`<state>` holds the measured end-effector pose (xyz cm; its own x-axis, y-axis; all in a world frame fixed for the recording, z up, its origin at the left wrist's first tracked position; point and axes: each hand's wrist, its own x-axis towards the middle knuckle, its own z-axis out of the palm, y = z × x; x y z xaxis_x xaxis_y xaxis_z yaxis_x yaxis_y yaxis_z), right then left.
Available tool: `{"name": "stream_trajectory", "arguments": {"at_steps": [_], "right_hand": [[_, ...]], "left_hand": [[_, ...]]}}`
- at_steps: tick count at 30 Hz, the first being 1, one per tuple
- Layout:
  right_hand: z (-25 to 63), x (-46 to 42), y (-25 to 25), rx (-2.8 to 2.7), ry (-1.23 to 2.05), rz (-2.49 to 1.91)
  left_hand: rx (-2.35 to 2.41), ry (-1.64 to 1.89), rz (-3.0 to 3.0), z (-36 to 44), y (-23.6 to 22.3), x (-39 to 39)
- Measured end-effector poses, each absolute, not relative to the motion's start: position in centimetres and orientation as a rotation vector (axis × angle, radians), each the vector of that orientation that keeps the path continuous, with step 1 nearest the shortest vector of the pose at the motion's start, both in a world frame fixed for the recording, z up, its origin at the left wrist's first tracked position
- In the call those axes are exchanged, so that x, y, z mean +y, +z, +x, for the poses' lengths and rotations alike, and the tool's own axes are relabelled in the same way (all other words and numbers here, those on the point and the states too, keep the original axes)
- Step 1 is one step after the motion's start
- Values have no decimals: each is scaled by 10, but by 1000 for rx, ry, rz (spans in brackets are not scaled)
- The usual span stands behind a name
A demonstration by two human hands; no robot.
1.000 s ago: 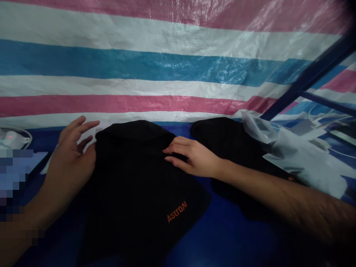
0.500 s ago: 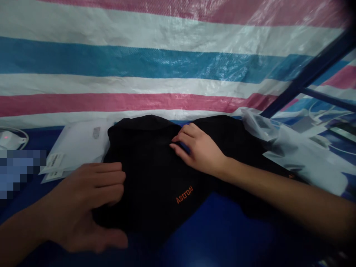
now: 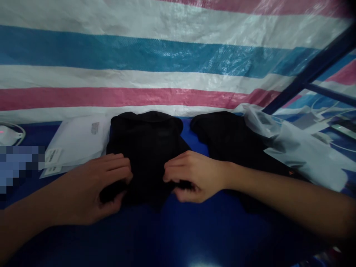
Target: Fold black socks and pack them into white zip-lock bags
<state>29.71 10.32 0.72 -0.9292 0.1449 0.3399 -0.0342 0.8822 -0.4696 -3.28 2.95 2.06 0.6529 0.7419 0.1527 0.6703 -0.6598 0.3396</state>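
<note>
A black fabric piece (image 3: 146, 141) lies on the blue surface in the middle of the head view, with a rounded far edge. My left hand (image 3: 111, 185) is closed on its near left edge, fingers over the cloth and thumb curled beneath. At the near right side, my right hand (image 3: 189, 176) grips the same cloth, fingertips bent in and thumb below. The near part between the hands looks bunched or folded. A second black fabric piece (image 3: 228, 137) lies to the right, partly behind my right forearm, with a speck of orange print showing.
White packets in clear plastic with labels (image 3: 78, 137) lie at the left. Crumpled translucent plastic bags (image 3: 303, 152) lie at the right, near cables. A white device with a cord (image 3: 9, 135) sits at far left. Striped sheeting (image 3: 155, 55) rises behind, with a dark blue bar (image 3: 311, 68).
Both hands have come closer together and closed on the near cloth; my right hand moved toward me. The orange lettering on the middle piece is out of sight, and its near part is drawn up.
</note>
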Motion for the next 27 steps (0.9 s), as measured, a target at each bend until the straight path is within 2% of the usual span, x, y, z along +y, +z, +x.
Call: {"name": "stream_trajectory", "arguments": {"at_steps": [2,5,10,16,20,27], "right_hand": [[299,108,8,-2577,818,-177],[301,113,9,-2473,822,-377],[303,112,9,-2387,524,-593],[307,108,23,-2511,278,-609],[316,106,44,-2775,131,-746],[328,100,77,-2789,241,-819]], "left_hand": [[1125,325,2652,-36,18,31],[1252,383,2612,-42,11,34],[1701,585,2369,-49,7,37],[2066,615,2245,-53,24,42],[2099,557,2259,-59,24,48],[2015,585,2225,-52,24,43]]}}
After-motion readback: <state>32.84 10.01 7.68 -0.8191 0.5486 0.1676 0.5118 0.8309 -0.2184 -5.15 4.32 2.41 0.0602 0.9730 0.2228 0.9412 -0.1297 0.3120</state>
